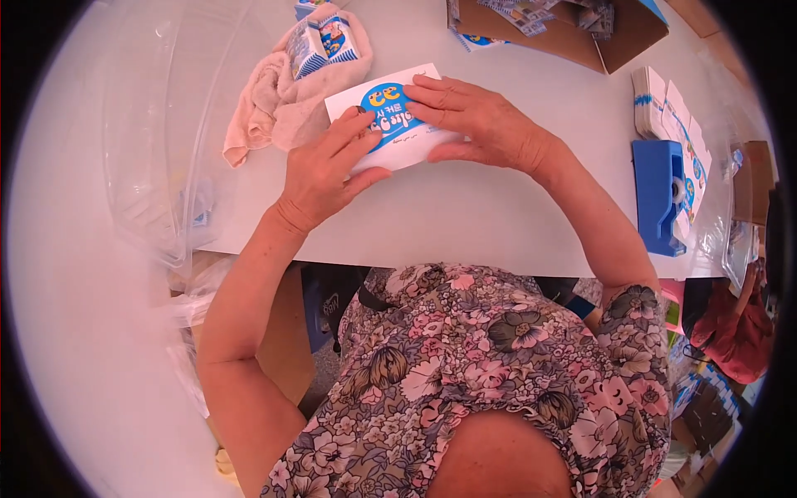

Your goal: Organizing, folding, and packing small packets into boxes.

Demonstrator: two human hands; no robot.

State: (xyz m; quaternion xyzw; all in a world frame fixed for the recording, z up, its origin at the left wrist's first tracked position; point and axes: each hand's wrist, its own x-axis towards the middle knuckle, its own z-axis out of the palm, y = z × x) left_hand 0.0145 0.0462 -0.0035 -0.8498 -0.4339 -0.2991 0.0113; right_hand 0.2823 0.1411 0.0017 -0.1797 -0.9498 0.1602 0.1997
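Note:
Between my hands is a white cardboard box (425,138) with a blue rounded print, tilted slightly on the white table (490,216). My left hand (328,166) grips its left end, fingers across the printed face and thumb along the near edge. At the other end my right hand (490,120) holds it the same way, fingers over the top and thumb at the near side. Parts of the print are hidden under my fingers. Just beyond my left hand lies a pink towel (278,104) with small blue-and-white packs (336,40) on it.
A blue tape dispenser (656,195) stands to the right, beside a stack of flat white printed cartons (677,112). An open brown cardboard box (573,46) holding small packets sits at the far side. Clear plastic (154,166) lies along the left. Another person's red sleeve (735,332) shows at right.

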